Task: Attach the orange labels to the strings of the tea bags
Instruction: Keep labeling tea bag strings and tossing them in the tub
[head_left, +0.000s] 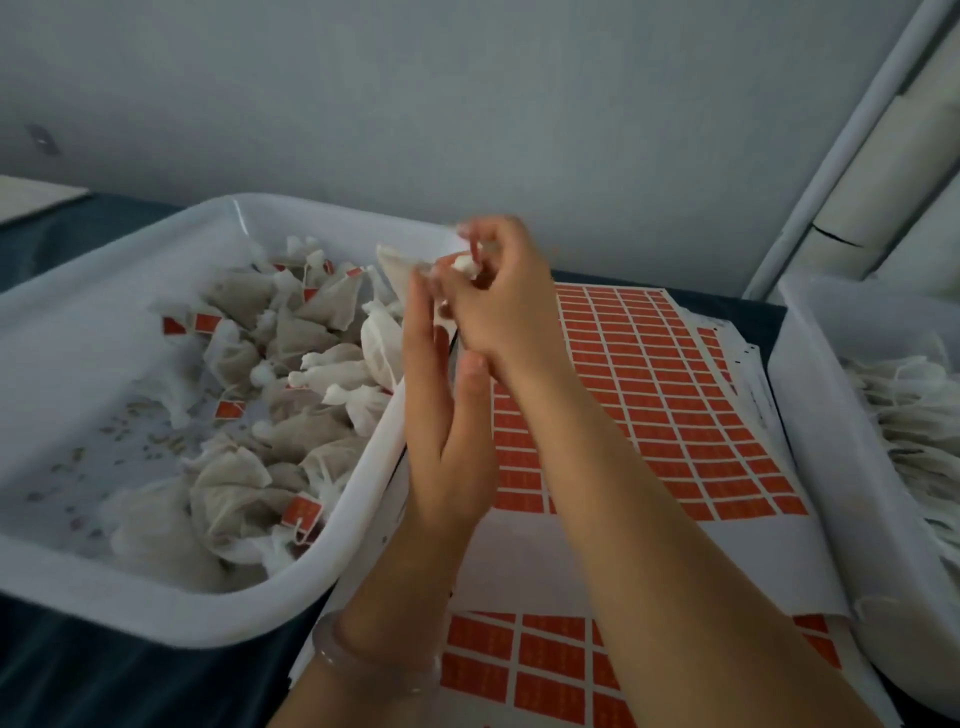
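A white mesh tea bag (397, 265) is held above the sheet of orange rectangular labels (649, 389) — its gathered top pinched by the curled right hand (501, 301), the left hand (441, 395) seemingly laid straight-fingered against it. The labels lie below — nearer the right hand.

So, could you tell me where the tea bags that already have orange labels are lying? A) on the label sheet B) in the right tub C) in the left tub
C: the labelled bags lie heaped in the left tub; the plain bags in the right tub show no orange.
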